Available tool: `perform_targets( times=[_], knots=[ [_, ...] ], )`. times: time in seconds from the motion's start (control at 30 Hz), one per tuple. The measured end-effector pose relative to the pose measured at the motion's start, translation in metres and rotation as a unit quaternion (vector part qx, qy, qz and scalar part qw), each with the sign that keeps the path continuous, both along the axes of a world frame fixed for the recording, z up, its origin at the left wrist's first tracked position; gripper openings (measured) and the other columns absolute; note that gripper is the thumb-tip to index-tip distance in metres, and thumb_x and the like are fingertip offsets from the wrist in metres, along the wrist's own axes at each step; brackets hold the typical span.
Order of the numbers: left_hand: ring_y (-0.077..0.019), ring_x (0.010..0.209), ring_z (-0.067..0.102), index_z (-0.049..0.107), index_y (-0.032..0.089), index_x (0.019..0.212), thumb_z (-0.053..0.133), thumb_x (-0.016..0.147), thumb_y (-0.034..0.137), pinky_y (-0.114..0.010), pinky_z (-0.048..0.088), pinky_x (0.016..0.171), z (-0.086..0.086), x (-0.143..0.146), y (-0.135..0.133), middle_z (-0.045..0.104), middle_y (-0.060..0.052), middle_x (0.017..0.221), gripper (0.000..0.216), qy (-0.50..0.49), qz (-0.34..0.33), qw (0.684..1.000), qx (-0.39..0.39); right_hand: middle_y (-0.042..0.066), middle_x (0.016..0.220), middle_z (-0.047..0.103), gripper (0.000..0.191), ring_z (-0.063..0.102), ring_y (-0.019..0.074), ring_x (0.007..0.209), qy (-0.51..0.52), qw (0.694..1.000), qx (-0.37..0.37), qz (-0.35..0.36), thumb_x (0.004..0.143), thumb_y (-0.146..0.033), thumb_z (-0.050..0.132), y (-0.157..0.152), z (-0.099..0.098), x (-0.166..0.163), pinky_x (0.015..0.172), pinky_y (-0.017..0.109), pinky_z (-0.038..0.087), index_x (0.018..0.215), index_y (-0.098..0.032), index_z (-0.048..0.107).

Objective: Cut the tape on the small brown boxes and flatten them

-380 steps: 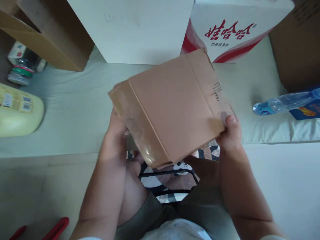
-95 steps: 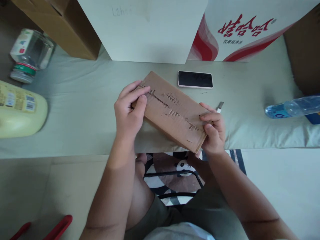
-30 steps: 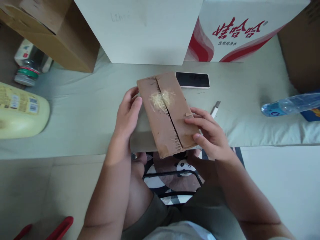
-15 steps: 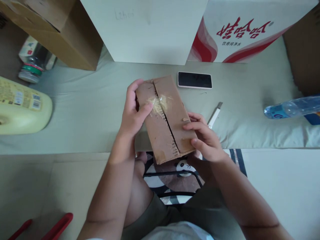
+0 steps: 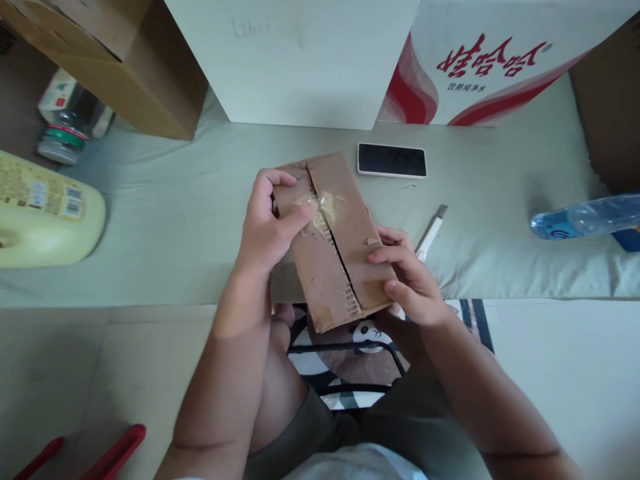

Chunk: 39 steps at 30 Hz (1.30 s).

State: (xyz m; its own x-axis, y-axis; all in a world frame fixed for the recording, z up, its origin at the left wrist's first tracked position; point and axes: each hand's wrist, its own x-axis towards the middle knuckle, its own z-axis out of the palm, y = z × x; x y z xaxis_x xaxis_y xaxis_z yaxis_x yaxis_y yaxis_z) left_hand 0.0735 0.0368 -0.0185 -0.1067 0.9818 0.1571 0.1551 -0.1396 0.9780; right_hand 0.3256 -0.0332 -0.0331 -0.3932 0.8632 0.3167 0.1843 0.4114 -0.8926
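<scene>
A brown cardboard box (image 5: 345,233) is held tilted between my two hands, its top flaps meeting at a long, narrow seam. Torn, yellowish tape residue marks the top near the seam. My left hand (image 5: 267,220) grips the far left side, with the thumb on the tape residue and the index finger bent over the top edge. On the near right side, my right hand (image 5: 413,277) holds the box with fingers on the top and others lower down, partly hidden. A white utility knife (image 5: 431,233) with its blade showing lies just beyond my right hand.
A phone (image 5: 391,161) lies behind the box on the pale green cloth (image 5: 165,220). White cartons (image 5: 300,67) and a brown carton (image 5: 160,73) stand at the back. A yellow jug (image 5: 50,213) is at left, a water bottle (image 5: 585,215) at right.
My left thumb has slid right toward the seam, and the left index finger has curled onto the box's top edge. My right hand keeps its hold; the box has barely shifted.
</scene>
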Motion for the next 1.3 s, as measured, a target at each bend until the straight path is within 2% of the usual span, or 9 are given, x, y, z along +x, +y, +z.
perform_targets(
  times=[0.2,0.6,0.7,0.77,0.87,0.97,1.07,1.17,1.3],
  knots=[
    [-0.0127,0.063,0.041,0.058,0.025,0.093,0.078,0.076,0.027,-0.027,0.032,0.055,-0.005,0.001,0.007,0.05,0.002,0.077,0.027,-0.06,0.016,0.998,-0.009,0.009,0.146,0.055,0.032,0.055,0.0311,0.138,0.004,1.0,-0.019,-0.008,0.098,-0.053,0.058,-0.001,-0.003,0.0,0.114,0.052,0.051,0.119,-0.031,0.069],
    [-0.0135,0.065,0.045,0.057,0.026,0.096,0.083,0.072,0.036,-0.027,0.036,0.055,-0.011,-0.002,0.009,0.053,0.001,0.081,0.037,-0.045,-0.005,0.999,0.01,0.008,0.148,0.055,0.035,0.055,0.0289,0.14,0.015,1.0,-0.016,-0.005,0.099,-0.054,0.056,-0.003,-0.007,-0.001,0.112,0.049,0.052,0.125,-0.033,0.067],
    [-0.0142,0.067,0.048,0.057,0.026,0.096,0.081,0.074,0.035,-0.028,0.038,0.056,-0.015,-0.005,0.011,0.055,0.0,0.084,0.034,-0.038,-0.005,0.999,0.021,0.009,0.127,0.068,0.042,0.066,0.0265,0.12,0.036,0.993,-0.062,-0.092,0.099,-0.055,0.048,0.003,-0.01,0.006,0.095,0.044,0.058,0.129,-0.03,0.063],
    [-0.014,0.065,0.047,0.057,0.026,0.096,0.08,0.075,0.035,-0.028,0.037,0.055,-0.017,-0.006,0.011,0.054,0.001,0.083,0.032,-0.035,-0.004,0.999,0.025,0.005,0.093,0.069,0.039,0.068,0.0231,0.09,-0.048,0.963,-0.107,-0.241,0.096,-0.052,0.048,0.01,-0.008,0.015,0.081,0.039,0.056,0.119,-0.025,0.065],
    [-0.0131,0.062,0.046,0.057,0.027,0.096,0.08,0.077,0.034,-0.027,0.036,0.054,-0.016,-0.005,0.01,0.052,0.001,0.081,0.03,-0.037,-0.006,0.999,0.022,0.003,0.075,0.063,0.038,0.063,0.024,0.076,-0.305,0.855,-0.167,-0.384,0.09,-0.048,0.053,0.023,0.001,0.031,0.077,0.04,0.051,0.113,-0.022,0.068],
    [-0.0125,0.062,0.046,0.058,0.026,0.096,0.08,0.075,0.03,-0.026,0.036,0.053,-0.013,-0.003,0.009,0.054,0.002,0.081,0.03,-0.054,0.001,0.998,0.016,0.013,0.095,0.073,0.054,0.068,0.033,0.09,-0.465,0.772,-0.228,-0.368,0.091,-0.054,0.05,0.03,0.008,0.042,0.081,0.046,0.051,0.133,-0.022,0.063],
    [-0.0123,0.061,0.045,0.058,0.026,0.094,0.079,0.074,0.027,-0.025,0.036,0.052,-0.011,-0.002,0.008,0.053,0.002,0.079,0.029,-0.051,0.006,0.999,0.017,0.019,0.108,0.075,0.063,0.07,0.0376,0.095,-0.513,0.744,-0.272,-0.332,0.092,-0.056,0.047,0.033,0.004,0.047,0.081,0.048,0.051,0.145,-0.023,0.056],
    [-0.0131,0.062,0.045,0.057,0.026,0.093,0.076,0.072,0.024,-0.026,0.037,0.053,-0.01,-0.002,0.009,0.053,0.002,0.079,0.028,-0.039,0.003,0.999,0.02,0.014,0.099,0.076,0.057,0.069,0.0331,0.09,-0.495,0.763,-0.256,-0.327,0.089,-0.043,0.05,0.034,-0.003,0.047,0.079,0.043,0.049,0.141,-0.023,0.061],
    [-0.0135,0.063,0.045,0.056,0.026,0.094,0.072,0.072,0.022,-0.027,0.036,0.053,-0.011,0.0,0.008,0.052,0.002,0.08,0.028,-0.024,0.01,0.999,0.024,0.0,0.06,0.058,0.043,0.057,0.021,0.06,-0.281,0.866,-0.182,-0.37,0.079,-0.035,0.051,0.029,0.011,0.041,0.064,0.034,0.044,0.115,-0.023,0.072]
  ],
)
